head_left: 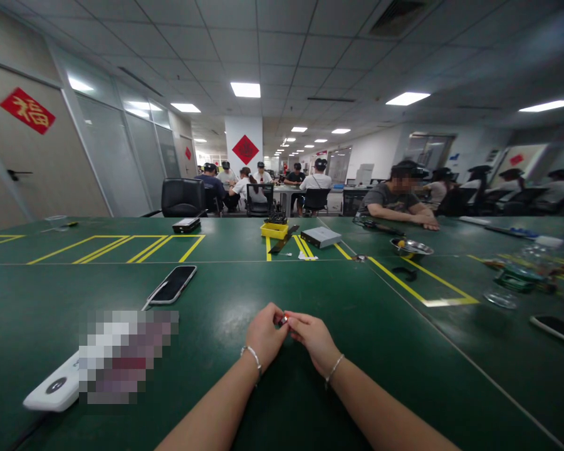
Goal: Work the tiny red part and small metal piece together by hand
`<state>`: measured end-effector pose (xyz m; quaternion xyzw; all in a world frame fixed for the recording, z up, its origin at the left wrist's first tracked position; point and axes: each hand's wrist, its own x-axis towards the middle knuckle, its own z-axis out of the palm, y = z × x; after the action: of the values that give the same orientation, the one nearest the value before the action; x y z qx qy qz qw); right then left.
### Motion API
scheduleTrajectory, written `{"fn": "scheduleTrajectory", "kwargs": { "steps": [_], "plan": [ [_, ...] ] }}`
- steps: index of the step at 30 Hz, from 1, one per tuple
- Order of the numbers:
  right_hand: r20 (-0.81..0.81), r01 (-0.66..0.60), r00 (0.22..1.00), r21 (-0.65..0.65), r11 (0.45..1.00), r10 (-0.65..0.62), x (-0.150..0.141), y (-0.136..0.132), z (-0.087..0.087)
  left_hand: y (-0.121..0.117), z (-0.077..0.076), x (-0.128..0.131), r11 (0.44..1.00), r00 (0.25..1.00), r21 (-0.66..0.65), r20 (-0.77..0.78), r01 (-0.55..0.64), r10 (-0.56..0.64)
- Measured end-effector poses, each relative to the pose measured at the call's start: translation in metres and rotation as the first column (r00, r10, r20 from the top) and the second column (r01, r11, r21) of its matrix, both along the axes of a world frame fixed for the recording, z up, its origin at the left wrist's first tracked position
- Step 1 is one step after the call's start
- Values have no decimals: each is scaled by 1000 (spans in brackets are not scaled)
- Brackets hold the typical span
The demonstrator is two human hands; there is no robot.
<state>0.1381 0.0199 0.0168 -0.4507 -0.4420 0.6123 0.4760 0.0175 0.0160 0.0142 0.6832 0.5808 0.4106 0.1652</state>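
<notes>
Two hands of ours meet over the green table [216, 388], closer to its near edge than its far one: L hand [264, 331] & R hand [316, 338], fingers bent, thumbs & fingertips pinching a small red-&-silver item [284, 320] btwn them. It's mostly hidden, so we can't tell exactly what it is. Each wrist has a bracelet [253, 356]. Toward the table's L edge, a phone [173, 285] w/ a white cable lies nr a partly pixelated white device [51, 388]. Toward the far edge we see a yellow basket [275, 230], a grey box [320, 237] nr it & a metal bowl [411, 248] farther R. A co-worker [389, 202] rests both forearms at that edge.
</notes>
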Motion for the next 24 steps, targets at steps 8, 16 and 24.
{"fn": "scheduleTrajectory", "kwargs": {
  "steps": [8,16,24],
  "plan": [
    [-2,-124,992,38,992,124,21,15,2,-2,2,0,961,960,-4,30,277,-277],
    [2,-273,962,29,962,273,29,17,2,-3,6,-3,952,952,-14,-23,305,-305],
    [-37,-326,944,23,945,326,30,15,5,-5,9,-3,971,972,58,-58,231,-228]
  ]
}}
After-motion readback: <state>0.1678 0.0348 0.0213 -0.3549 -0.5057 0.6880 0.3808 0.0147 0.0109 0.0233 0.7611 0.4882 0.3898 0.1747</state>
